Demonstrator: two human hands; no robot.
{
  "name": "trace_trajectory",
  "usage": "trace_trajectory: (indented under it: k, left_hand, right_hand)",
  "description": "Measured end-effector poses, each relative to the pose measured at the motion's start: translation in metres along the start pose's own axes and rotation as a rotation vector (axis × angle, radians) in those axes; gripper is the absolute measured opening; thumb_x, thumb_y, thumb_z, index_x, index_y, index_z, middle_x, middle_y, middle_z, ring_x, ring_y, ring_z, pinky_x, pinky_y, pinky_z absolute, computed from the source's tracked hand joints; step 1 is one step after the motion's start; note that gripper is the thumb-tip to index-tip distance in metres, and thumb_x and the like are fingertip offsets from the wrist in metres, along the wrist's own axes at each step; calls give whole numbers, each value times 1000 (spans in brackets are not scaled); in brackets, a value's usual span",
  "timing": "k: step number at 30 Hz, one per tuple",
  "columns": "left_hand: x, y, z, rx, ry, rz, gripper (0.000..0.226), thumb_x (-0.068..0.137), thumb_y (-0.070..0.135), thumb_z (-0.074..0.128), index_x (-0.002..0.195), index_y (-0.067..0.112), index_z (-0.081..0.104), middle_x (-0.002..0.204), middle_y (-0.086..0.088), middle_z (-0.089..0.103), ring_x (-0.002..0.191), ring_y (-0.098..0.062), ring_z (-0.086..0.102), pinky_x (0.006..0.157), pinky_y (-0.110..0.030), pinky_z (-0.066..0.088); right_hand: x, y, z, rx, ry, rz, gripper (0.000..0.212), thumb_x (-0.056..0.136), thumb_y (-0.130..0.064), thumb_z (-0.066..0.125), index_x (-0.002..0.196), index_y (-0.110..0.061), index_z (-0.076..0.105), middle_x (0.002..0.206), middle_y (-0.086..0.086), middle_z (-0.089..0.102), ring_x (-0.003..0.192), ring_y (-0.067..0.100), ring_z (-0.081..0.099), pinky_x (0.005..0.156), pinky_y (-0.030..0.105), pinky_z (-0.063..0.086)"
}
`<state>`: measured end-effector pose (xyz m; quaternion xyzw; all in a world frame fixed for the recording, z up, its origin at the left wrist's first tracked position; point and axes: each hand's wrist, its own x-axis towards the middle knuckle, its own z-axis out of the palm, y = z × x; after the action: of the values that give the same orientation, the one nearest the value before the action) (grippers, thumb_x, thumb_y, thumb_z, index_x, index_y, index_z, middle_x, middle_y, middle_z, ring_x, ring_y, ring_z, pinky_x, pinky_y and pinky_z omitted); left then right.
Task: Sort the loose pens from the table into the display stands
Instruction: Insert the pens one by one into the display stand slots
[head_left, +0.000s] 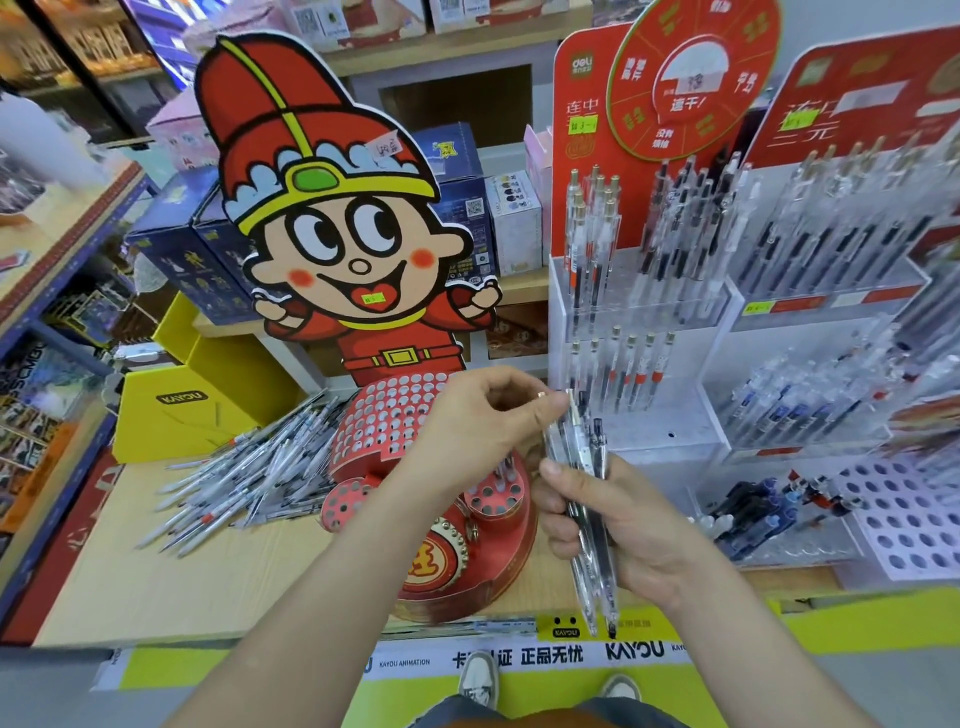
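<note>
Head view: right hand (644, 530) fingers clamp roughly four pens (597, 571); left hand (488, 415) fingers pinch one.

bare forearms (291, 597), a thin ring (541, 395) on the left grip (483, 415), pale sneakers (479, 680), blue-grey trousers (457, 714).

Loose pens (244, 467) blurred, likely uncountable; right display stand (779, 338) cut off.

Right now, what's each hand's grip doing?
Left hand: closed, fingertips pinching the top of the pen bundle.
Right hand: closed around the middle of the same pen bundle.
</note>
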<state>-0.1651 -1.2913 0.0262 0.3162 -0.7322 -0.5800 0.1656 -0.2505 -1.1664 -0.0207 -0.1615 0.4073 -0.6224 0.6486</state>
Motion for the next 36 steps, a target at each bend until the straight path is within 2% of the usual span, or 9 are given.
trace_trajectory:
  k: [2,5,8,12,18,22,25,30,36]
  left_hand:
    - [3,-2,-3,-133,62,-48,15,83,20,71,83,5,68,63,2,65,54,-7,58,52,-17,46]
    - [8,-5,-17,-304,151,-98,12,87,18,66,85,6,67,72,-9,68,59,-15,64,53,-21,52]
    - [10,-5,-28,-327,202,-82,16,80,21,69,85,5,67,70,-10,68,60,-18,64,54,-21,53]
    - [7,-8,-35,-330,217,-65,24,69,26,73,82,7,68,65,-7,67,57,-16,63,55,-21,53]
    - [-3,-10,-59,-329,310,-8,21,72,25,67,85,10,74,72,-10,70,65,-19,65,62,-25,54]
    - [-10,-13,-83,-165,428,76,15,75,25,67,83,14,74,67,-4,71,59,-14,64,58,-21,53]
    - [-12,-17,-72,40,368,105,7,79,15,72,79,21,73,69,1,72,61,-13,66,58,-18,54]
    - [-2,-34,-42,283,234,166,8,77,16,78,78,23,76,72,12,71,69,-7,67,68,-25,56]
    - [7,-53,-31,379,168,162,5,78,20,78,82,23,77,73,14,71,70,-1,66,72,-32,58]
  right_hand:
    - [-2,-1,1,9,5,10,14,78,-31,75,74,-18,70,65,4,51,48,12,48,43,21,39]
    - [-6,-3,-3,61,23,15,17,77,-29,70,83,-12,71,65,6,53,45,14,49,40,21,40]
    - [-7,-1,-5,92,57,10,8,77,-23,71,75,-16,71,62,4,51,42,12,46,39,20,37]
    - [-4,2,-5,75,102,-13,23,86,-19,63,62,-21,66,57,2,47,41,10,42,39,20,34]
    - [0,0,-8,-1,202,-62,23,81,-25,69,68,-13,54,52,1,42,38,11,38,37,20,32]
    - [2,-5,-17,4,292,-92,23,78,-19,69,93,-4,62,64,5,51,45,14,42,39,23,35]
    - [3,-9,-20,8,297,-108,33,75,-10,64,107,-4,66,74,7,55,52,15,49,44,24,42]
    - [4,-10,-18,24,279,-117,23,92,0,53,113,-3,63,74,11,59,61,20,59,53,29,53]
    - [-1,-7,-19,66,323,-105,21,90,-2,56,109,-3,64,77,13,67,60,20,64,52,29,55]
